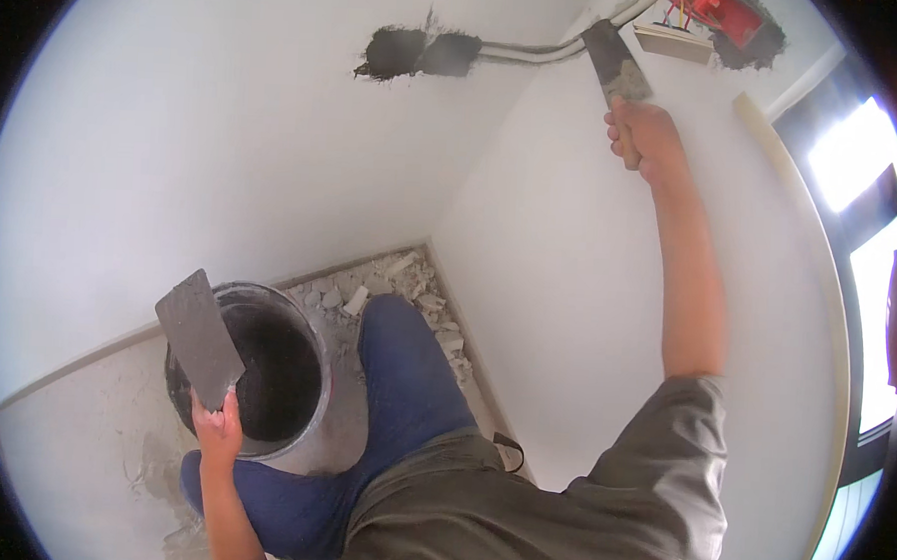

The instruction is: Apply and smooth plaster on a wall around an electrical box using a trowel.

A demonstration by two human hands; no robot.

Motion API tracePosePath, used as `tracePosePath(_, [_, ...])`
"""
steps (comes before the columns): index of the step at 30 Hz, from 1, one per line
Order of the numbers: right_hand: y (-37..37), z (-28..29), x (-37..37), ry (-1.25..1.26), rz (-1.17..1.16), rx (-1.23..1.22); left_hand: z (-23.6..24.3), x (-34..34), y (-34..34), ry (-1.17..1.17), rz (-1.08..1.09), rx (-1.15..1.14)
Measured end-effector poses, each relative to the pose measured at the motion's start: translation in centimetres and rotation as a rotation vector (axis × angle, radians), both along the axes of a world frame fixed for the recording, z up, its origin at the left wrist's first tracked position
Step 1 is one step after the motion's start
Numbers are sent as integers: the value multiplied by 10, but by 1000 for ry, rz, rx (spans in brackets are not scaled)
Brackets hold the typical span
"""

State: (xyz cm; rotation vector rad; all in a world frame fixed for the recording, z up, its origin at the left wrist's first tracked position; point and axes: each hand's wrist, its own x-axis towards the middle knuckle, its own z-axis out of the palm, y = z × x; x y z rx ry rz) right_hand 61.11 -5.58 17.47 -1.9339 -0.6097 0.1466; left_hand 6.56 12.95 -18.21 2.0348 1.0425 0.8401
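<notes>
My right hand [653, 139] is raised to the white wall and wrapped around the handle of a putty knife [608, 55]. The knife's broad dark blade lies by the wall corner, next to pale conduit pipes [528, 53]; light grey mortar clings near its handle end. Lower left, my left hand [219, 428] grips a flat grey rectangular plate [201, 331], tilted over the rim of a round bucket [323, 360]. Dark grey material lines the inside of that bucket. Dark mortar patches [398, 54] surround the left end of the pipes.
A red electrical box [730, 17] with wires sits at upper right, above a pale rectangular box or cover [672, 43]. Broken rubble [409, 278] lies in the floor corner beside my knee. A bright window [859, 158] with a dark frame stands at the right.
</notes>
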Motion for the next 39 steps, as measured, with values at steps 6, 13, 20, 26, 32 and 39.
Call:
tracePosePath(6, [1,-7,-18,5,-78,5,6,-4,0,51,1,29])
tracePosePath(13, [2,-4,-45,33,-48,22,19,-3,-5,-16,-19,-73])
tracePosePath(20, [4,6,-21,-12,-19,120,22,-4,-9,121,-37,18])
tracePosePath(26, [-21,-78,-29,-49,66,82,-4,-25,-10,266,7,115])
tracePosePath(32, [-3,-140,-141,-131,372,-580,39,22,12,-304,262,-508])
tracePosePath(39, [144,-252,-296,-959,1395,-1108,33,-4,17,-696,344,-517])
